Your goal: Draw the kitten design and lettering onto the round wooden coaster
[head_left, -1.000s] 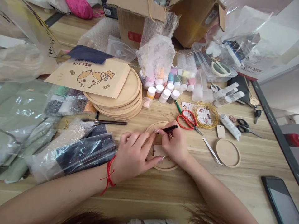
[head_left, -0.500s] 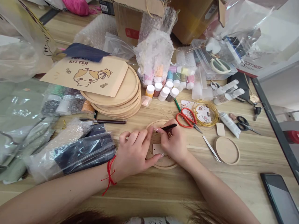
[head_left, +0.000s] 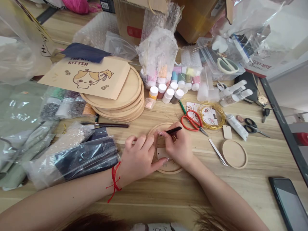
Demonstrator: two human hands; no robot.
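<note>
A small round wooden tray (head_left: 156, 128) lies on the table in front of me, mostly covered by both hands. My right hand (head_left: 179, 149) pinches a thin black tool (head_left: 174, 130) whose tip points left over the tray. My left hand (head_left: 138, 158), with a red string at the wrist, has its fingers curled and pressed down on the tray beside the tool's tip. A small pale wooden tag (head_left: 162, 153) shows between the two hands. What the fingertips pinch under the tool is too small to make out.
Red-handled scissors (head_left: 192, 123) and a coil of gold wire (head_left: 216, 117) lie right of the hands, with tweezers (head_left: 218, 152) and another small round tray (head_left: 234, 154). A stack of wooden plates (head_left: 125, 102), paint jars (head_left: 169, 93), plastic bags (head_left: 72, 157), cardboard boxes and a phone (head_left: 287, 202) surround them.
Both hands stay on the small tray with only slight finger shifts; the view has drifted a little, moving everything slightly up in the picture.
</note>
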